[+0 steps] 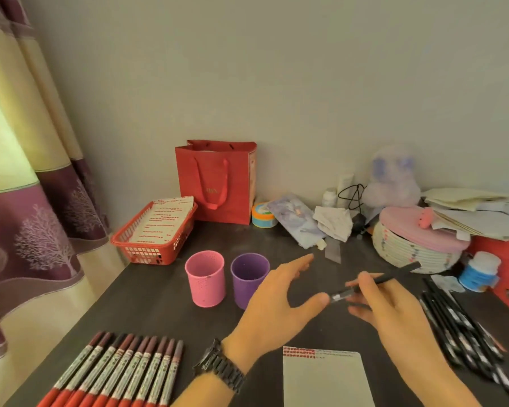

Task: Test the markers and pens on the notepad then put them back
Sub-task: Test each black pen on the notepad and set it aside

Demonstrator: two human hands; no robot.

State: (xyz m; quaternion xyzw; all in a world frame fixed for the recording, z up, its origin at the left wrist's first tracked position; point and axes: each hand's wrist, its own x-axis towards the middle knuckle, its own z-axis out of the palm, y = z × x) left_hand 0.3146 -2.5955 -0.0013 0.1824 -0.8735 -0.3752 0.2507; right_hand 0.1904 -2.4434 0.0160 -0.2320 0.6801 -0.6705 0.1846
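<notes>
Well to the left of the left hand's fingers, and nearer the person, a row of red-bodied markers (124, 374) lies side by side on the table (159, 301). Their caps all point away, laid out, I judge, so each can be taken in turn. Just left of those fingers stand a pink cup (205, 279) and a purple cup (249, 277), close together, with nothing showing above their rims. They are most likely the holders the pens return to.

The left hand (276, 312) hovers over the table, its fingers (300, 262) spread and nearly straight, grasping nothing. Its thumb tip sits at the silvery end of the black pen (379, 280); whether it touches, I cannot tell. It seems placed to steady or uncap that end.

Beneath and between the two hands, nearer the person, lies the notepad (326, 380), its page blank below a printed header, ready for a test stroke.

The right hand (394, 312) pinches the pen near its middle, fingers (365, 282) curled round the barrel, which slants up and away to the right, clear of the table.

Right of these fingers, the other black pens (465, 333) lie roughly parallel on the table, within easy reach
</notes>
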